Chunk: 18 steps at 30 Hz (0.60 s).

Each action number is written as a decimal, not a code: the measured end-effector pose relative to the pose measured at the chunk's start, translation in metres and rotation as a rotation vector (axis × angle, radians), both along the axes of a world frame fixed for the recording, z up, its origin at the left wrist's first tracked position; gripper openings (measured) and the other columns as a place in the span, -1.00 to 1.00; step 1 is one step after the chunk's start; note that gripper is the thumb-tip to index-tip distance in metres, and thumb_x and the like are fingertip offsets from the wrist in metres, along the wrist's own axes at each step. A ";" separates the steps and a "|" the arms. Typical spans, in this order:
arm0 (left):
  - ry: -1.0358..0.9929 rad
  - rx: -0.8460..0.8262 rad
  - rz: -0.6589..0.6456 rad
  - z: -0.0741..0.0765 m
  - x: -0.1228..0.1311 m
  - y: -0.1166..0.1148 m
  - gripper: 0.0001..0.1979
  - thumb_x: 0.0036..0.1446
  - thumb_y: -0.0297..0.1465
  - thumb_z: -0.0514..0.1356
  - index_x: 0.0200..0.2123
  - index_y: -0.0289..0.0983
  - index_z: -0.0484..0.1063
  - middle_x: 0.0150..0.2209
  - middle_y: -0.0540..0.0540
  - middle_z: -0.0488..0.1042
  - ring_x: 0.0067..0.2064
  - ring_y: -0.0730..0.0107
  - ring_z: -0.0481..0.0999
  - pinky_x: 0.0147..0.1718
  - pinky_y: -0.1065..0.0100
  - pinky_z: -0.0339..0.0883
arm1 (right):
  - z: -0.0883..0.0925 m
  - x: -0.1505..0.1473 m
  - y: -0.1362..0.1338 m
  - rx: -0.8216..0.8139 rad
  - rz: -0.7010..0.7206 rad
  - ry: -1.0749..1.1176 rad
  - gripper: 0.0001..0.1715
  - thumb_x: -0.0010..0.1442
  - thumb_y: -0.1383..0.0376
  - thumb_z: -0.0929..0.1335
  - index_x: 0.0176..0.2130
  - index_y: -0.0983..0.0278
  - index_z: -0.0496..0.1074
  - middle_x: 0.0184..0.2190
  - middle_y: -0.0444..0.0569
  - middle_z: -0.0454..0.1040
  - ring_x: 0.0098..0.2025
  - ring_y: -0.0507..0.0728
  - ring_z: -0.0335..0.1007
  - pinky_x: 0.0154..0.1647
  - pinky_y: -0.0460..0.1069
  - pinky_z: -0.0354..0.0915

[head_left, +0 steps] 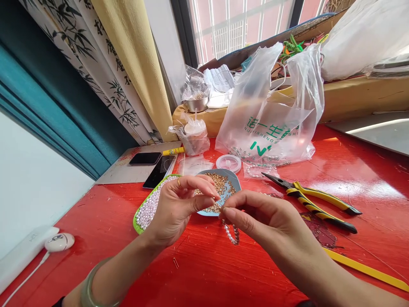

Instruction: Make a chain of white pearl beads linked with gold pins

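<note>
From the pinched fingertips of my right hand hangs a small loop of strung white pearl beads, just above the red table. My left hand is closed, thumb and forefinger brought together close to the right fingertips. Whatever lies between those left fingers is too small to make out. Behind both hands sits a blue-grey dish of small gold beads, partly covered by the fingers. A green-rimmed tray full of pearl beads is beside my left hand.
Pliers with yellow-black handles lie right of my right hand, near a yellow strip. A clear spool, a plastic bag and two phones are farther back. A white mouse-like device is at left.
</note>
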<state>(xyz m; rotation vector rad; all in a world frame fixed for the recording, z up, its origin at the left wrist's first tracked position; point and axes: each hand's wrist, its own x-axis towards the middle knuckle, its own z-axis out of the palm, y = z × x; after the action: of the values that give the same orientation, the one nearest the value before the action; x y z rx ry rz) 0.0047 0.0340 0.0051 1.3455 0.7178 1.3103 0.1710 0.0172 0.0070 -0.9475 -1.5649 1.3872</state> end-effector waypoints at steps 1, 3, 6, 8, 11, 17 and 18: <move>0.009 0.010 0.006 0.000 0.000 0.000 -0.89 -0.11 -0.49 0.35 -0.52 -0.16 0.53 -0.50 0.06 0.51 -0.35 0.46 0.43 -0.30 0.41 0.33 | 0.000 0.000 0.000 -0.003 0.003 0.006 -0.84 0.12 0.31 0.30 -0.48 0.26 0.40 -0.55 -0.17 0.38 -0.50 0.00 0.24 -0.49 -0.13 0.17; 0.037 0.003 0.017 -0.001 0.000 -0.001 -0.90 -0.12 -0.48 0.35 -0.51 -0.17 0.53 -0.48 0.04 0.52 -0.33 0.44 0.45 -0.30 0.41 0.34 | 0.000 0.000 0.001 -0.005 0.006 0.015 -0.85 0.12 0.31 0.31 -0.47 0.26 0.41 -0.55 -0.17 0.38 -0.50 -0.01 0.23 -0.49 -0.13 0.16; 0.072 -0.079 -0.003 0.000 -0.003 0.002 -0.83 -0.13 -0.45 0.36 -0.38 -0.18 0.53 -0.44 0.02 0.55 -0.34 0.41 0.48 -0.31 0.40 0.37 | 0.000 0.000 0.002 -0.025 -0.001 0.016 -0.84 0.12 0.29 0.31 -0.48 0.26 0.41 -0.56 -0.18 0.37 -0.52 -0.02 0.22 -0.51 -0.13 0.16; 0.088 -0.099 0.012 0.002 -0.007 0.007 -0.76 -0.11 -0.42 0.36 -0.29 -0.19 0.50 -0.40 0.00 0.56 -0.33 0.41 0.50 -0.29 0.40 0.37 | -0.001 0.000 0.004 -0.057 -0.019 0.019 -0.84 0.11 0.27 0.32 -0.47 0.25 0.42 -0.56 -0.17 0.38 -0.51 0.00 0.24 -0.51 -0.12 0.18; 0.218 -0.076 0.108 0.009 -0.021 0.019 -0.79 -0.07 -0.39 0.32 -0.28 -0.23 0.48 -0.38 -0.03 0.56 -0.28 0.39 0.50 -0.24 0.39 0.35 | -0.003 0.000 0.006 -0.080 -0.062 0.030 -0.87 0.06 0.24 0.35 -0.46 0.24 0.45 -0.51 -0.13 0.46 -0.47 0.04 0.31 -0.46 -0.10 0.25; 1.447 -0.003 -0.009 0.020 -0.073 0.042 -0.85 0.06 -0.37 0.12 -0.32 -0.24 0.48 -0.29 -0.08 0.54 -0.27 0.29 0.48 -0.32 0.35 0.27 | -0.007 0.001 0.011 -0.027 -0.107 -0.030 -0.83 0.02 0.20 0.36 -0.46 0.24 0.49 -0.51 -0.09 0.51 -0.46 0.06 0.35 -0.47 -0.08 0.26; 1.540 -0.007 -0.017 0.018 -0.079 0.045 -0.87 0.02 -0.40 0.14 -0.37 -0.25 0.49 -0.35 -0.08 0.54 -0.29 0.26 0.47 -0.35 0.33 0.24 | -0.008 0.001 0.011 -0.021 -0.111 -0.030 -0.83 0.02 0.20 0.35 -0.47 0.24 0.49 -0.52 -0.09 0.50 -0.48 0.06 0.35 -0.49 -0.08 0.26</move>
<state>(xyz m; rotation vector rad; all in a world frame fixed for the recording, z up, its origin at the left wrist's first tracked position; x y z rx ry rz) -0.0747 0.0794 0.0228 2.2289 1.6575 -0.0101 0.1724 0.0281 -0.0007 -1.0562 -1.4990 1.3197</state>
